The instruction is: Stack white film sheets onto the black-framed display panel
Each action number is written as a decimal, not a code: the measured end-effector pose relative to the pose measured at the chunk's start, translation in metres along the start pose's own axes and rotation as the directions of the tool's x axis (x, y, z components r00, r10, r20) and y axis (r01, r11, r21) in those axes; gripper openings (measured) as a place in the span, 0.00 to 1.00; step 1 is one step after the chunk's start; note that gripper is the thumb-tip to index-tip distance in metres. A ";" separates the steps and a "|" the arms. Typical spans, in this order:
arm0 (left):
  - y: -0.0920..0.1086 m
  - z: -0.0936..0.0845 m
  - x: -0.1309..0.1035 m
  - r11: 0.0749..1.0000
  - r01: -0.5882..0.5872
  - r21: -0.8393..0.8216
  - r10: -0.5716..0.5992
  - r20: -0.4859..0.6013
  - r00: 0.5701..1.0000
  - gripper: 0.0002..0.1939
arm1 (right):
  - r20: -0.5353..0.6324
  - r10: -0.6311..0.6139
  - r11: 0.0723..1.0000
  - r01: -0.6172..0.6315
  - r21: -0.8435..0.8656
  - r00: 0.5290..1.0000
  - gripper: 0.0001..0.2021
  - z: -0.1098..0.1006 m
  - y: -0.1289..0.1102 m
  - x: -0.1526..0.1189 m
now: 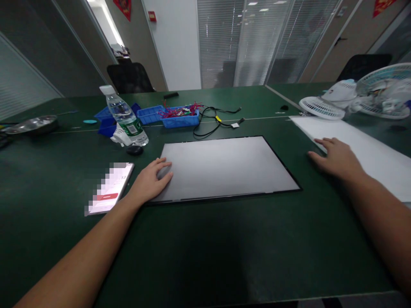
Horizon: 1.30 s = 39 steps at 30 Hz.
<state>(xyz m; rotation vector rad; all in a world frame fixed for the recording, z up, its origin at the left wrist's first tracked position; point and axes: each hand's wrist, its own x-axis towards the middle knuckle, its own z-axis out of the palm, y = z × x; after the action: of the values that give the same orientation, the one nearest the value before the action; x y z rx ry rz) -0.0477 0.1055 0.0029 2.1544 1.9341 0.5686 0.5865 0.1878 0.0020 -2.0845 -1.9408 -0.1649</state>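
Note:
A flat panel (224, 169) with a whitish-grey face and a thin black frame lies on the green table in front of me. My left hand (152, 179) rests on its left edge, fingers spread over the pale surface. Off to the right, my right hand (337, 159) is stretched out with its fingers apart, at the left edge of a large white sheet (382, 160). It appears to touch the sheet's edge and holds nothing. A phone (112, 188) with a lit screen, partly pixelated, lies left of my left wrist.
Behind the panel are black cables (215, 119) and a blue tray (180, 122) of red wires. A water bottle (125, 117) and a black mouse (134, 150) stand back left. White fan parts (323, 108) lie at the far right. The table's near edge (321, 298) shows below.

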 end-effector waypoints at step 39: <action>-0.002 0.001 0.000 1.000 -0.018 -0.010 0.018 0.002 1.000 0.30 | 0.053 -0.721 0.603 0.588 0.539 0.691 0.15 -0.034 -0.091 -0.043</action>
<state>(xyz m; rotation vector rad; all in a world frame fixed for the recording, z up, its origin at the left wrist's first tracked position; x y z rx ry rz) -0.0495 0.1062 0.0013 2.1671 1.9084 0.5778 0.4960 0.1422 0.0345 -1.0176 -2.5112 0.4491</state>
